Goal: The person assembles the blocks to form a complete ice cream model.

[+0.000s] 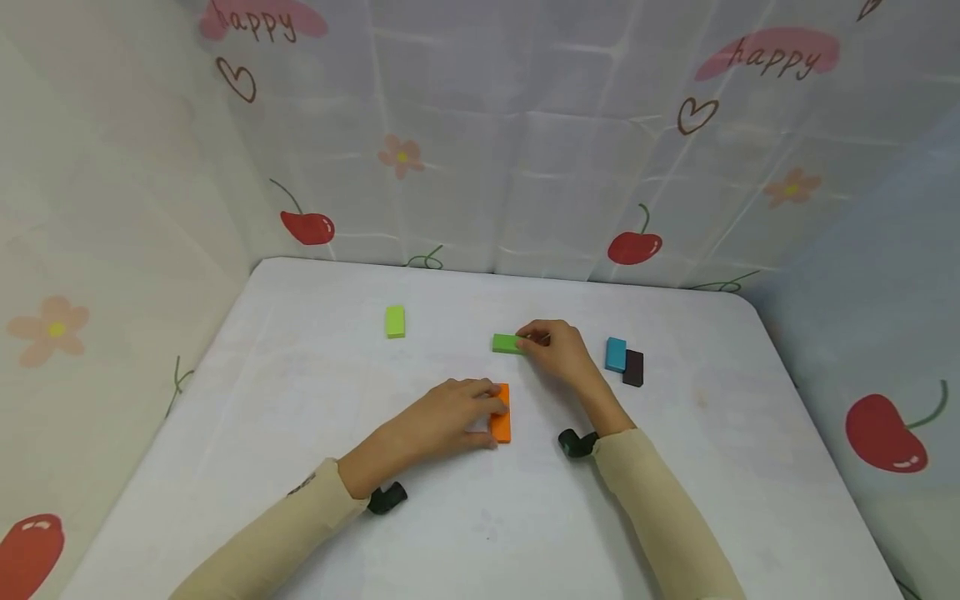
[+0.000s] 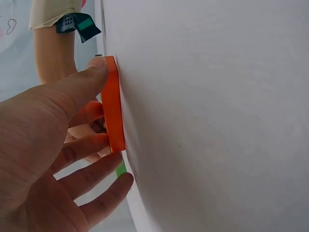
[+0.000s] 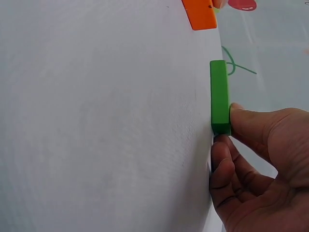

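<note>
An orange block (image 1: 504,427) lies lengthwise toward the person near the middle of the white table. My left hand (image 1: 447,419) holds it from the left, thumb at its near end and fingers over its far part. In the left wrist view the thumb is on one end of the orange block (image 2: 113,108), with fingers toward the other. Farther back, a green block (image 1: 507,343) lies crosswise, its right end between the thumb and fingers of my right hand (image 1: 557,350). In the right wrist view the thumb presses the side of the green block (image 3: 219,94).
A yellow-green block (image 1: 395,322) lies at the back left. To the right, a blue block (image 1: 616,355) and a dark brown block (image 1: 633,368) lie against each other. Printed curtains (image 1: 487,167) rise behind the table's far edge and at both sides.
</note>
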The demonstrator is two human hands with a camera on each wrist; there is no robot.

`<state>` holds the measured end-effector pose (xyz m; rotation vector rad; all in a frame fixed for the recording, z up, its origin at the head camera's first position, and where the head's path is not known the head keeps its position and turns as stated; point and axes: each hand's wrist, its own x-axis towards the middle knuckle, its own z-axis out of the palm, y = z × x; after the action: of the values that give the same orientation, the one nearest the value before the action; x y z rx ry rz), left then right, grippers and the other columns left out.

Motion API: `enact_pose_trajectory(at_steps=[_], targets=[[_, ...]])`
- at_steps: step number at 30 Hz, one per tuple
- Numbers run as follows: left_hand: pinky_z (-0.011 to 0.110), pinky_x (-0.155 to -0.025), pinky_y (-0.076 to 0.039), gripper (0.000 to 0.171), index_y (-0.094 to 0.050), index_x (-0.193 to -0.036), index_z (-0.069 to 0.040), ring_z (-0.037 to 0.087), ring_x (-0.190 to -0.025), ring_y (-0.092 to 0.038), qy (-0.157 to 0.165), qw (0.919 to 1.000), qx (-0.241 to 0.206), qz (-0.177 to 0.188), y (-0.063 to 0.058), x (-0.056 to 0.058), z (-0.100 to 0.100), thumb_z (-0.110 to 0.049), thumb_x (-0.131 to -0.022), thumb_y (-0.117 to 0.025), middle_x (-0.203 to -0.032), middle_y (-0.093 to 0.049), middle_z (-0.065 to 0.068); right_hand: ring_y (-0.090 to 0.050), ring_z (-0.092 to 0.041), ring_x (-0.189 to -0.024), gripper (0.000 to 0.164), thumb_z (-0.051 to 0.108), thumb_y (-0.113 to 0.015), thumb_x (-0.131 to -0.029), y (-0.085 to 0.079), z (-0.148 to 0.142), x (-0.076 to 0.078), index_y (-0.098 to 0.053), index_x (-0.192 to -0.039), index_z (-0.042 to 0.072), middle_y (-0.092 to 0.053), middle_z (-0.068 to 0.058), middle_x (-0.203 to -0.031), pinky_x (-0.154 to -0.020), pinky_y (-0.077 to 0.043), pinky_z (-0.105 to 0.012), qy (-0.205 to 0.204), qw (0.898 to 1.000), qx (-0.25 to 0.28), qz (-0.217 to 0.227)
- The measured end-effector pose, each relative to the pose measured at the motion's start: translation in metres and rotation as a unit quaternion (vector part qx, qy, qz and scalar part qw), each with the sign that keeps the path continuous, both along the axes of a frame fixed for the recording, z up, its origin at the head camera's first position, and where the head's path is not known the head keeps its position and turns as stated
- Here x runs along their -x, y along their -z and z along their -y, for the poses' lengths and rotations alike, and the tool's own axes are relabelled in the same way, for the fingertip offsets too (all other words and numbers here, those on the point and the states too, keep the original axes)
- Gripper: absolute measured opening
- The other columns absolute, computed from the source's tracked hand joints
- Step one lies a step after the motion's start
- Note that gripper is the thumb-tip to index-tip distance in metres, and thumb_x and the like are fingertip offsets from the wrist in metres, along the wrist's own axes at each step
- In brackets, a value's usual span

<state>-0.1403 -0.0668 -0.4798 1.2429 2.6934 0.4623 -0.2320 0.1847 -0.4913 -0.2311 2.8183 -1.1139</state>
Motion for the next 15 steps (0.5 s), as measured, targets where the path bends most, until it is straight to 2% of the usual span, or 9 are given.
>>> enact_pose_trajectory(at_steps=[9, 15], targets=[[0.047, -0.117, -0.049, 0.044, -0.069, -0.137, -0.03, 0.021, -0.147, -0.056, 0.0, 0.9999, 0.01, -0.012, -0.0013, -0.0013, -0.0011, -0.051, -0.099, -0.075, -0.156, -0.061, -0.002, -0.067, -0.028, -0.101, 0.023, 0.029, -0.075, -0.103, -0.0024, 0.0091, 0.0027, -0.08, -0.12, 0.016, -0.075, -0.01, -0.111, -0.089, -0.055, -0.04, -0.006, 1.0, 0.001, -0.007], [0.047, -0.116, -0.049, 0.044, -0.069, -0.138, -0.03, 0.022, -0.149, -0.053, -0.001, 0.9999, 0.008, -0.013, -0.0012, -0.002, -0.0012, -0.052, -0.1, -0.074, -0.157, -0.06, -0.003, -0.067, -0.029, -0.104, 0.023, 0.029, -0.074, -0.103, -0.0036, 0.0102, 0.0019, -0.08, -0.121, 0.015, -0.075, -0.011, -0.112, -0.092, -0.056, -0.043, -0.006, 1.0, -0.01, -0.007]])
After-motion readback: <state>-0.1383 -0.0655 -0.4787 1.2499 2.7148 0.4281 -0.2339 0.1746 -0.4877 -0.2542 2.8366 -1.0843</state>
